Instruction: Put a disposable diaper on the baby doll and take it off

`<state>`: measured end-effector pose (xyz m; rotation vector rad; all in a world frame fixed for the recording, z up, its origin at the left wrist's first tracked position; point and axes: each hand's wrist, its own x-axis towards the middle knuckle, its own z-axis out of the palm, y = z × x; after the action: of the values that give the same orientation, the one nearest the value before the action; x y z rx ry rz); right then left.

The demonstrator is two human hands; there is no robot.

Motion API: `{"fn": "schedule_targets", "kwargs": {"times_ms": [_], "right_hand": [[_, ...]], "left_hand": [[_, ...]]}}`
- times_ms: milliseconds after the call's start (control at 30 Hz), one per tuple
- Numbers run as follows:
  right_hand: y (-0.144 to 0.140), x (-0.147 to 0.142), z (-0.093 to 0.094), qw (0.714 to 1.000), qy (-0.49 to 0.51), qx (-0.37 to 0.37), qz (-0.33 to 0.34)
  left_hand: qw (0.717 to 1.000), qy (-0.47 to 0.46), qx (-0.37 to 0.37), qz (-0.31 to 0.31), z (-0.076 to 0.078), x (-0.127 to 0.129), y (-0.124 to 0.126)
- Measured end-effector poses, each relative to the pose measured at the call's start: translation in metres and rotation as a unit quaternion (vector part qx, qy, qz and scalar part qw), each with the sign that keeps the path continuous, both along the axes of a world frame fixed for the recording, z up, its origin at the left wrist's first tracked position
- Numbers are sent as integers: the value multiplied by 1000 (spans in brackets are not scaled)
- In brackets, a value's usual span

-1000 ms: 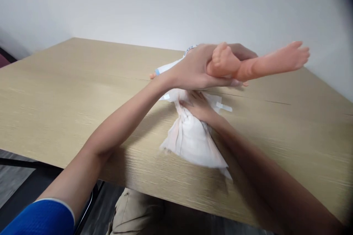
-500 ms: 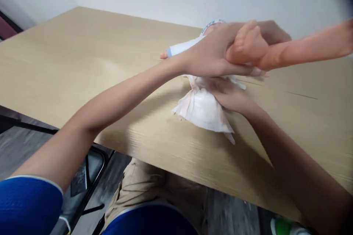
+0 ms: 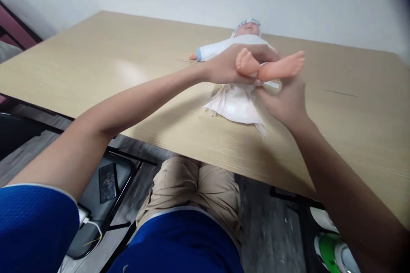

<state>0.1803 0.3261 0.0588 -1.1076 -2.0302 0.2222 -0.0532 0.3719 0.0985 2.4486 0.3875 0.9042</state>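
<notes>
A baby doll [image 3: 224, 47] in a white top with blue cuffs and a printed cap lies on its back on the table, head away from me. My left hand [image 3: 232, 66] is closed round the doll's lower legs and holds them raised, with both bare feet [image 3: 248, 63] pointing toward me. Beneath the legs a white diaper [image 3: 235, 104] spreads over the tabletop, its near edge crumpled. At the right side of the legs is my right hand [image 3: 285, 100], close by a white strip. Its thumb reaches toward the diaper, while its other fingers are mostly hidden.
The wooden table [image 3: 144, 64] meets a pale wall at the back. Under its front edge, to the left, a black folding chair [image 3: 124, 170] carries a dark phone [image 3: 108, 182] and a white cable [image 3: 96, 224]. Green and white containers [image 3: 329, 249] stand low at the right.
The raised legs have moved left and now point more toward me. My right hand has come up from low beside the diaper to the side of the legs. My view has shifted, showing the doll's head.
</notes>
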Motion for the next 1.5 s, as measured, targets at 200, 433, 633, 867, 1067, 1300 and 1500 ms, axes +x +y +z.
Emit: {"fn": "schedule_targets", "kwargs": {"times_ms": [200, 433, 633, 867, 1067, 1300, 1500], "right_hand": [[-3, 18, 5, 999, -25, 11, 18], [-2, 66, -12, 983, -106, 42, 143], [11, 78, -37, 963, -215, 73, 146], [15, 81, -47, 959, -248, 40, 128], [15, 85, -50, 956, -258, 29, 134], [16, 87, -45, 940, -298, 52, 157], [20, 96, -25, 927, -326, 6, 187]], "left_hand": [[994, 64, 37, 74, -10, -34, 6], [977, 181, 113, 23, -35, -82, 6], [969, 214, 126, 12, -60, -91, 3], [965, 216, 150, 15, -69, -89, 1], [960, 236, 149, 26, -73, -89, 1], [948, 280, 145, 37, -77, -91, 4], [950, 288, 115, 29, -61, -85, -4]]}}
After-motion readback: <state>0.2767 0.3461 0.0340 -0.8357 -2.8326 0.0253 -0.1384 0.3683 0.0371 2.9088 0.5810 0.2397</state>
